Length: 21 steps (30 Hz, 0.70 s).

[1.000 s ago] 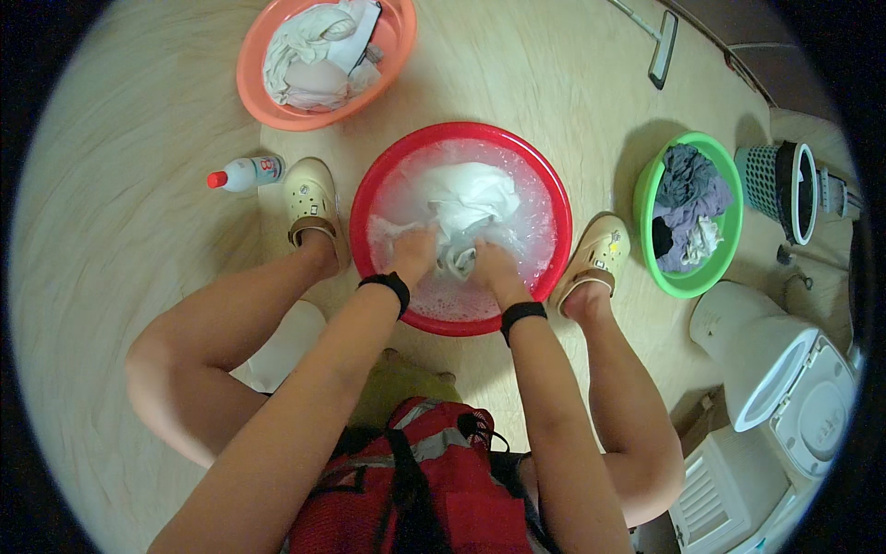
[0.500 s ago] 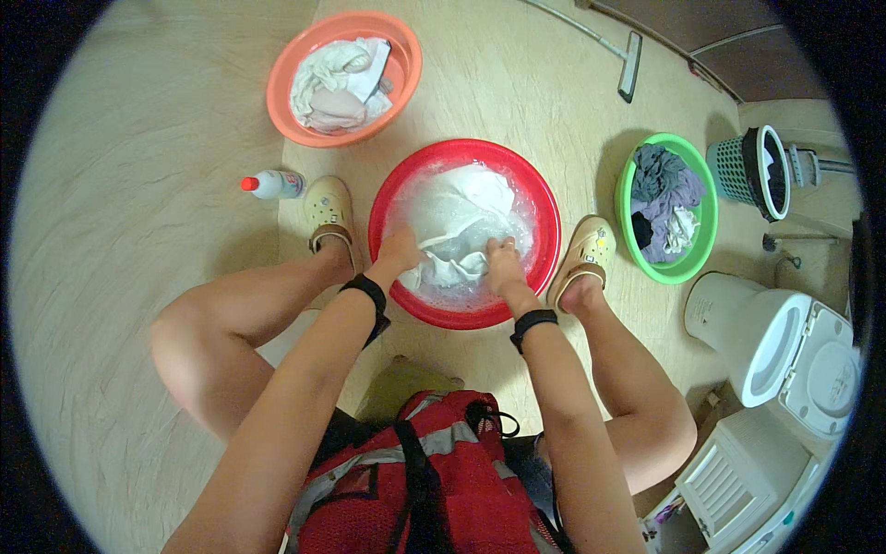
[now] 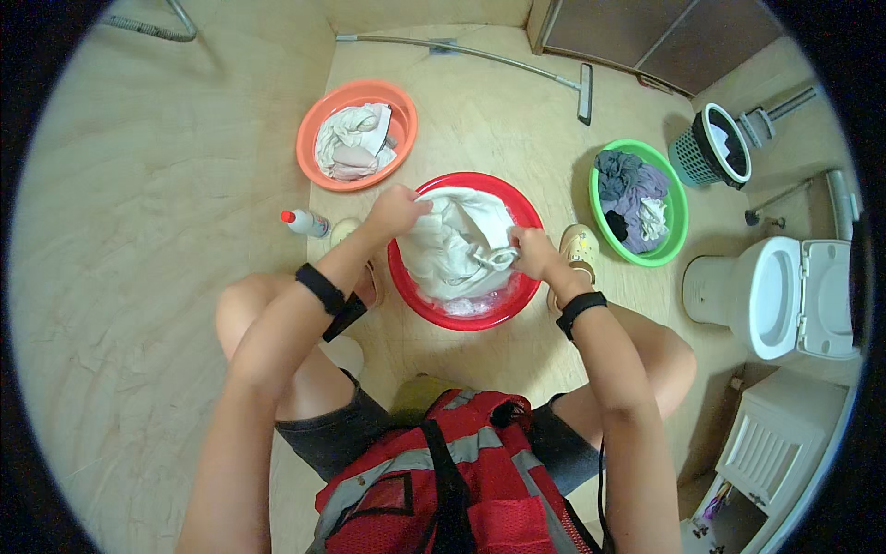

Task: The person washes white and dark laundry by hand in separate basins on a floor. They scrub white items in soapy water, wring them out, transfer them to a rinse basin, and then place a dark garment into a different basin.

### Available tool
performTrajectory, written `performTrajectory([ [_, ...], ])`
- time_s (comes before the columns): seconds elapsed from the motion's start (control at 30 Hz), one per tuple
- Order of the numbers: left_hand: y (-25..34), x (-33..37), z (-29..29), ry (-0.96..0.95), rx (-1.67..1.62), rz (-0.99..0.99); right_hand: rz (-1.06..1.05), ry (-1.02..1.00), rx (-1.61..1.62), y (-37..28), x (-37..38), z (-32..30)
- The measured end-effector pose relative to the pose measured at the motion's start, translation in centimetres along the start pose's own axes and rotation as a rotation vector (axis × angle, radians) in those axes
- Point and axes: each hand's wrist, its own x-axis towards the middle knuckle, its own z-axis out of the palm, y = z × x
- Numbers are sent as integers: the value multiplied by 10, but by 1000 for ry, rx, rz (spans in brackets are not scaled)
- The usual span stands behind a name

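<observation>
Head view, looking down on a squatting person. A white garment (image 3: 452, 242) is held up, stretched over a red basin (image 3: 517, 305) at frame centre; its lower folds hang into soapy water at the basin's 6 o'clock. The cloth's upper-left edge is gripped by the left hand (image 3: 395, 210) at approx. 10 o'clock of the basin, fingers curled shut over the fabric. A twisted bunch of cloth is clenched in the right hand (image 3: 532, 253) at approx. 3 o'clock, fingers closed round it; individual fingertips can't be made out. A black wristband is worn on each forearm.

Surroundings, w/ the red basin as dial centre: an orange basin (image 3: 314, 120) w/ pale laundry at 11 o'clock; a small white bottle w/ red cap (image 3: 305, 222) lying on the floor at 9 o'clock, just beside a beige shoe; a green basin (image 3: 672, 247) w/ dark and grey clothes at 3 o'clock; a dark-green mesh bin (image 3: 694, 157) at 2 o'clock; a white toilet (image 3: 784, 295) w/ lid raised farther out at 3–4 o'clock; a long-handled floor wiper (image 3: 584, 92) lying at 12–1 o'clock. A red vest w/ grey stripes (image 3: 434, 489) is seen at the lower edge.
</observation>
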Motion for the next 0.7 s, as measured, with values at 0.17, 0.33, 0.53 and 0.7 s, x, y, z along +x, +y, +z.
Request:
performTrajectory([
  [0.17, 26, -15, -23, -156, -598, -26, -130, 245, 109, -44, -12, -56],
  [0.33, 73, -44, -60, -132, -444, -32, -146, 430, 233, -85, -39, -121],
  [0.53, 69, -44, -62, 65, -195, 182, -44, 481, 710, -81, -50, -143],
  [0.7, 62, -62, -68, 50, 335, 552, 9, 476, 974, -72, -54, -160],
])
